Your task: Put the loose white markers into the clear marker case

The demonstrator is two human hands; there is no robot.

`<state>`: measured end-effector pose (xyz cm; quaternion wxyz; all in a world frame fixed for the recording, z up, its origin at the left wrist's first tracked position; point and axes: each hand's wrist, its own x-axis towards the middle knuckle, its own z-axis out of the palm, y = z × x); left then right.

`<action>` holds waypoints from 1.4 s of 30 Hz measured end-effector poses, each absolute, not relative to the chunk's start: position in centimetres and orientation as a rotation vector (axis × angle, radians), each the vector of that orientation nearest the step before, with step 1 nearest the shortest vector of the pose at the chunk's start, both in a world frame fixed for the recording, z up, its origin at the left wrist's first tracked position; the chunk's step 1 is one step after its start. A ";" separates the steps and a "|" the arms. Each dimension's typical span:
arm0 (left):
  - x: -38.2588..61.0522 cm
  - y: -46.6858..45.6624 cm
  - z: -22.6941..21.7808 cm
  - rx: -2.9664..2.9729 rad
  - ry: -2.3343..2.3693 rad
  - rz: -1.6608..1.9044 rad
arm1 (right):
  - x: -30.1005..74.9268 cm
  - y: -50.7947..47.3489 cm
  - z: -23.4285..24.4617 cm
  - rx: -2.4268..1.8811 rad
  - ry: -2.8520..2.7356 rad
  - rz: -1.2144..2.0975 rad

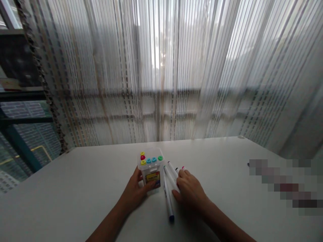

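A small clear plastic marker box (pixel 150 169) stands upright on the white table (pixel 75 188), with several coloured marker caps showing at its open top. My left hand (pixel 135 192) is wrapped round the box's lower left side. My right hand (pixel 189 191) rests with curled fingers on several white markers (pixel 169 178) lying on the table just right of the box. One marker with a dark cap (pixel 169 201) points toward me between my hands. Whether the right fingers grip a marker or only press on them is hidden.
Sheer striped curtains (pixel 176 74) hang right behind the table's far edge. A window with a dark frame (pixel 22 121) shows at the left. A blurred patch (pixel 285 185) lies on the table at the right.
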<state>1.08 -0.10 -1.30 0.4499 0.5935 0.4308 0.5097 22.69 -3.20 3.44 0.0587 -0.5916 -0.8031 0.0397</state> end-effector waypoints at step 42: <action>0.6 0.3 -1.6 1.410 1.126 1.235 | 24.4 -1.4 0.4 -1.268 -1.662 0.297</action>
